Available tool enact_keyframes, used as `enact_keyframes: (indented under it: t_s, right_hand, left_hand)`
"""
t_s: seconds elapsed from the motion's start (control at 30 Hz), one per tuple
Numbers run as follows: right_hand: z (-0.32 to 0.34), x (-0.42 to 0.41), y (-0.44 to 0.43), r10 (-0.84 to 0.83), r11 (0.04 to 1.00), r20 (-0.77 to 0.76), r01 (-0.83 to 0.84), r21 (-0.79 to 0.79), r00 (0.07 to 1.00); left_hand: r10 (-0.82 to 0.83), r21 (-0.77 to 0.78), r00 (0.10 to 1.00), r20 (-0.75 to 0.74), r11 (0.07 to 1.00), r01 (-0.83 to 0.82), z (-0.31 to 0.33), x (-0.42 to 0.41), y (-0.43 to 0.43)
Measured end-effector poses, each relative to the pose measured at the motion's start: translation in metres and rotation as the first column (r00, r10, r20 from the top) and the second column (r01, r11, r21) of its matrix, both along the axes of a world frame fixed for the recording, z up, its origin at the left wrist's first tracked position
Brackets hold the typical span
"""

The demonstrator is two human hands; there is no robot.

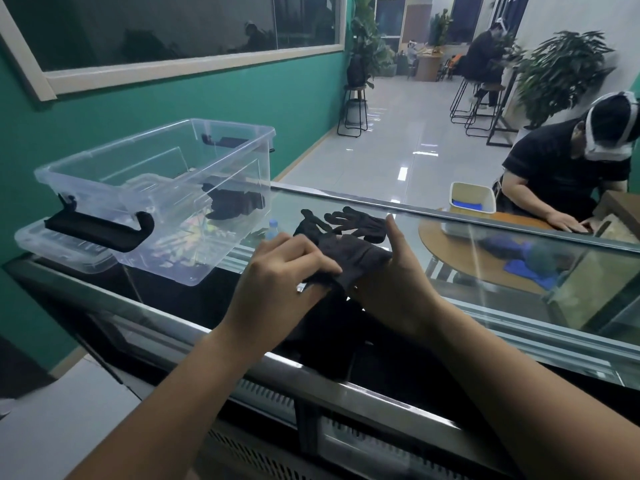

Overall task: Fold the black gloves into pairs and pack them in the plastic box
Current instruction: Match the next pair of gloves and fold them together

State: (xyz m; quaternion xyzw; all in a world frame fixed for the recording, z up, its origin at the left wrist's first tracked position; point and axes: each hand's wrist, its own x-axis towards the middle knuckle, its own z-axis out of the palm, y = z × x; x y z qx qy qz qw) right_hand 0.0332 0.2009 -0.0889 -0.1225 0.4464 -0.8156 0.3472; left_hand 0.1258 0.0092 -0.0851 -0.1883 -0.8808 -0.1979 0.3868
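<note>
Gloves (349, 245), black and laid one on the other, hang between the two hands just above the tabletop (491, 306). Their cuffs are bunched at the near end, and their fingers are splayed and pointing away, beyond the hands.

The left hand (277, 268) has its fingers curled and pinches the cuff edge. The right hand (394, 278) is under the cloth at the other side, with its thumb straight and lifted clear. Its fingers are hidden by the cloth, so I cannot tell whether they grip the pair or only carry it.

The plastic box (156, 157) stands open to the left of the left hand and a little beyond it. Packed gloves (235, 202) lie on its floor, and its lid (59, 247) is partly beneath its near-left corner. Another person (568, 168) sits well off to the right of the right hand.

The fold looks only begun. The main risk is that the pair comes apart. The glove fingers do not line up, so rolling from the cuff could leave one glove sticking out. The left pinch holds only an edge, which could slip. A loose fold may also open on the way left to the box, since the glass top gives little grip for re-gathering a dropped glove.
</note>
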Motion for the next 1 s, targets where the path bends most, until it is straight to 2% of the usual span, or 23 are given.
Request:
enact_keyframes:
  t_s: [0.17,0.27,0.3,0.37,0.43,0.53,0.63,0.73,0.87,1.0]
  right_hand:
    - [-0.003,-0.002,-0.006,0.048,0.998,0.046,-0.046,-0.035,0.998]
    - [-0.008,-0.007,-0.004,0.042,0.998,0.072,-0.044,0.037,0.997]
    - [-0.011,-0.009,-0.003,0.025,0.998,0.1,-0.031,0.057,0.995]
    - [-0.015,-0.013,0.0,0.003,0.999,0.166,-0.011,0.051,0.986]
    - [-0.018,-0.016,0.003,0.017,1.0,0.218,-0.017,-0.004,0.976]
    - [-0.015,-0.018,0.01,0.024,0.997,0.255,-0.004,-0.081,0.967]
    - [-0.011,-0.025,0.02,-0.018,0.992,0.264,0.051,-0.119,0.964]
    - [-0.011,-0.032,0.031,-0.042,0.984,0.287,0.09,-0.156,0.957]
    - [-0.006,-0.033,0.04,-0.029,0.972,0.269,0.09,-0.218,0.963]
    - [-0.004,-0.035,0.043,-0.007,0.959,0.279,0.086,-0.271,0.96]
  left_hand:
    - [-0.028,0.001,0.986,0.167,1.0,0.028,-0.027,0.015,-0.008]
    - [-0.157,0.182,0.908,0.389,0.979,0.092,-0.035,0.025,-0.011]
    - [-0.194,0.245,0.886,0.422,0.965,0.094,-0.035,0.028,-0.011]
    - [-0.189,0.357,0.891,0.412,0.933,0.033,-0.032,0.026,-0.01]
    - [-0.107,0.425,0.912,0.395,0.902,-0.078,-0.03,0.018,-0.012]
    - [0.046,0.235,0.895,0.443,0.958,-0.165,-0.032,0.003,-0.021]
    - [0.03,0.088,0.857,0.515,0.992,-0.088,-0.04,-0.006,-0.025]
    - [-0.001,0.044,0.836,0.548,0.999,-0.028,-0.04,-0.009,-0.022]
    - [0.037,0.024,0.819,0.572,0.998,-0.062,-0.039,-0.008,-0.022]
    - [0.125,-0.104,0.822,0.556,0.991,-0.08,-0.04,-0.005,-0.021]
